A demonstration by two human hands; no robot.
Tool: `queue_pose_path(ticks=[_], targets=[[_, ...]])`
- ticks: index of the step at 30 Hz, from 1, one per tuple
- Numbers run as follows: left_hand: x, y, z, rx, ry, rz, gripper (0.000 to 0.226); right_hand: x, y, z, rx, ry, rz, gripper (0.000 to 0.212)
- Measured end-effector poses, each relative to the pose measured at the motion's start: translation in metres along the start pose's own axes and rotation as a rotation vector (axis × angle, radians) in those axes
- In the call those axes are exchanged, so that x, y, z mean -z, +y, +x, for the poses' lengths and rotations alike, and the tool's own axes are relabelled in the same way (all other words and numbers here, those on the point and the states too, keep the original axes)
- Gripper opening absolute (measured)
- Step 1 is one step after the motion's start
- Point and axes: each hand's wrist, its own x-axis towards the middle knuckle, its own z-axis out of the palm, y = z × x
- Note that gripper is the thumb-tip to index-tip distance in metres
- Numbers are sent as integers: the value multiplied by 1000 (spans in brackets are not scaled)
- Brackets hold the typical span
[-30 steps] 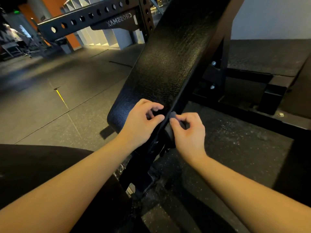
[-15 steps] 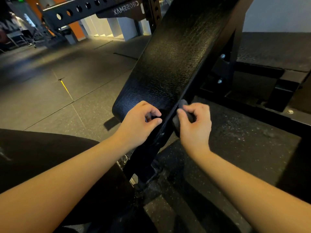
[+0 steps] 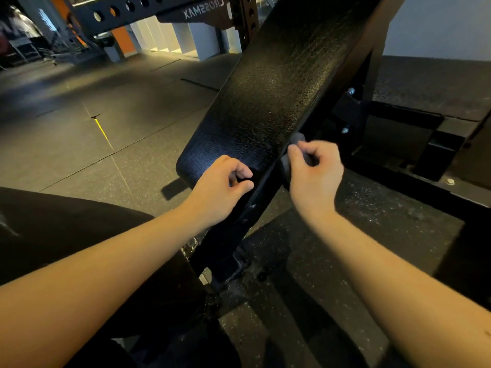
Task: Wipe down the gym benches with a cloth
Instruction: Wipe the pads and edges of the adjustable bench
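Note:
A black textured bench back pad [image 3: 268, 96] slopes up from the middle toward the top right. My left hand [image 3: 220, 187] rests on the pad's lower end with its fingers curled in and nothing visible in them. My right hand [image 3: 316, 176] is closed around a small dark grey cloth [image 3: 296, 138] and presses it against the pad's right side edge. Most of the cloth is hidden inside the hand. The black seat pad [image 3: 66, 235] lies at the lower left under my left forearm.
The bench's black steel frame [image 3: 438, 144] with bolts runs along the right. A black perforated rack beam [image 3: 127, 9] crosses the top left. Dark rubber floor tiles [image 3: 106, 134] spread to the left, with white lockers and other equipment far behind.
My right hand has slid the cloth a little farther up the pad's right edge. My left hand stays on the pad's lower end.

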Motion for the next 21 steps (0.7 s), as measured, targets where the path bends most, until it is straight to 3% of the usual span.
queue_pose_path(ticks=[6, 15, 21], targets=[[-2, 0, 7, 24, -20, -7, 19, 4, 11, -69, 5, -225, -19, 17], [10, 6, -2, 3, -71, 21, 19, 14, -15, -27, -47, -128, 24, 13], [14, 4, -9, -4, -102, 31, 26, 20, -16, -39, -138, -241, 78, 64]])
